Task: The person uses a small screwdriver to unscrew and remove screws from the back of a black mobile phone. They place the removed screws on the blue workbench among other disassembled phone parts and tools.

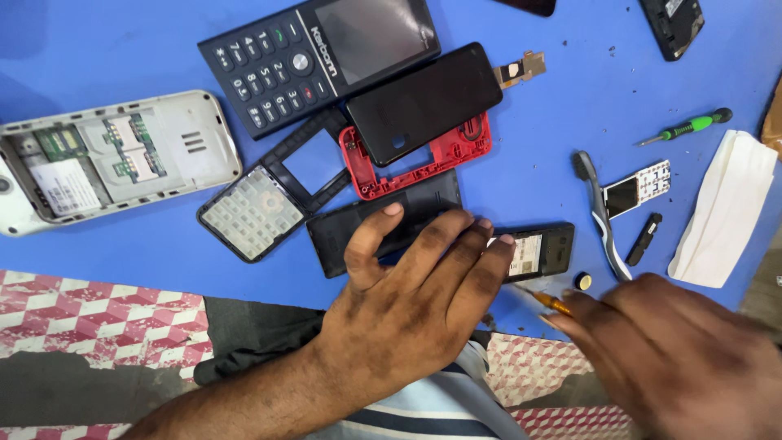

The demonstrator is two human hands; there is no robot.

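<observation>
Lying crosswise under flat left hand [415,301]: small black phone [542,251]; right hand [676,358] clamped on screwdriver [550,303].

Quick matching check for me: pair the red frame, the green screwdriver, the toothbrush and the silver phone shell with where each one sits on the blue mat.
Things:
1. red frame
2. green screwdriver
3. toothbrush
4. silver shell

Places:
A. far left of the blue mat, insides facing up
B. right side, beside a small keypad piece
C. mid-mat, partly under a black back cover
D. upper right, above a folded white cloth

Pairs: 1-C, 2-D, 3-B, 4-A
</observation>
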